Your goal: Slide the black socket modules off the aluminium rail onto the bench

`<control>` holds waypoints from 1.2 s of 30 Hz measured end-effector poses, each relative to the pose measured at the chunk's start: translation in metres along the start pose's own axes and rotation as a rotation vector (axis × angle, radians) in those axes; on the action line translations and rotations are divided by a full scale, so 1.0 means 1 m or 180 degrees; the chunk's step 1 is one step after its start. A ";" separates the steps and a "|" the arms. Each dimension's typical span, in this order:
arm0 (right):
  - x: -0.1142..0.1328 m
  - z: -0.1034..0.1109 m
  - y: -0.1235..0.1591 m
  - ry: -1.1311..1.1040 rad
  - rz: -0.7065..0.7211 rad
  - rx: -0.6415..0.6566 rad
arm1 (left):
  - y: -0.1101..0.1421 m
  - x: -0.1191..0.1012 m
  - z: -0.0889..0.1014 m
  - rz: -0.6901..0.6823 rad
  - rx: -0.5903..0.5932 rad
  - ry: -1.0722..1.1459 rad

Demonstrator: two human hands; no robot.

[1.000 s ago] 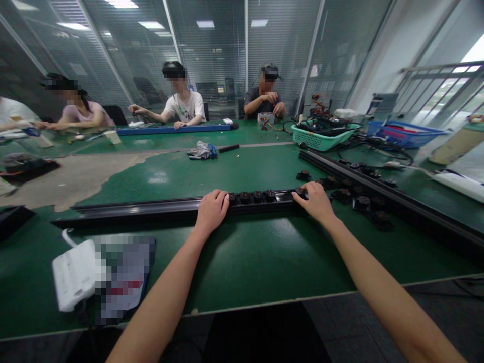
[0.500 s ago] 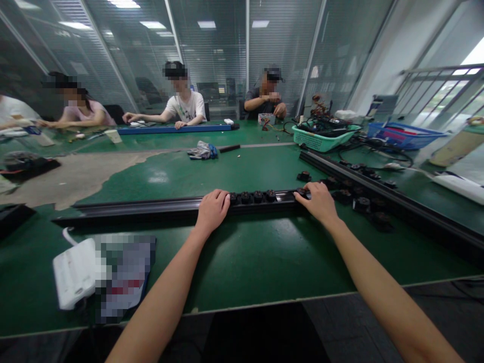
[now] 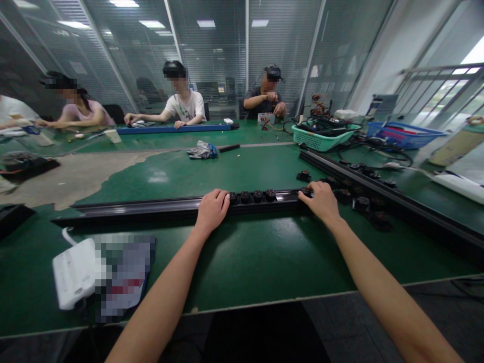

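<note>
A long black rail (image 3: 143, 205) lies across the green table (image 3: 242, 262) in front of me. Several small black sockets (image 3: 251, 196) sit in a row in its right part. My left hand (image 3: 212, 209) rests on the rail just left of that row, fingers curled over its top. My right hand (image 3: 320, 200) is at the rail's right end, fingers closed on one more black socket (image 3: 305, 191) there. Loose black sockets (image 3: 361, 202) lie on the table to the right of that hand.
A second long black rail (image 3: 397, 201) runs diagonally at right. A white device (image 3: 73, 272) lies near left. A green basket (image 3: 323, 136) of parts and a blue basket (image 3: 404, 133) stand far right. A rag (image 3: 202, 150) lies mid-table. Three people work on the far side.
My right hand has shifted slightly to the right at the rail's end, still on the socket. My left hand has stayed in place.
</note>
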State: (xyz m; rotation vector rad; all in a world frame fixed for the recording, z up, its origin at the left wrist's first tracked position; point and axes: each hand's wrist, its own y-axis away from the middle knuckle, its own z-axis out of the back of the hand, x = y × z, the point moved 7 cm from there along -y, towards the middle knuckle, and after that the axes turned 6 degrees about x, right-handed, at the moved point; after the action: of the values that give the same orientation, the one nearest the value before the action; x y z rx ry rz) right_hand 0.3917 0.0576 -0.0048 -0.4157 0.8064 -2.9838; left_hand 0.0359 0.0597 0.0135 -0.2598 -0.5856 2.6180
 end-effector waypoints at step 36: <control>-0.008 0.003 0.001 0.0110 -0.0272 0.0029 | -0.001 -0.001 0.000 -0.0012 0.0003 -0.0018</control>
State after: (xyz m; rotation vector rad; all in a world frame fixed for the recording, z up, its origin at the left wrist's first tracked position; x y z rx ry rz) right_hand 0.4002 0.0565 -0.0049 -0.4096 0.7974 -3.0803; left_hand 0.0367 0.0599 0.0137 -0.2509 -0.5862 2.6163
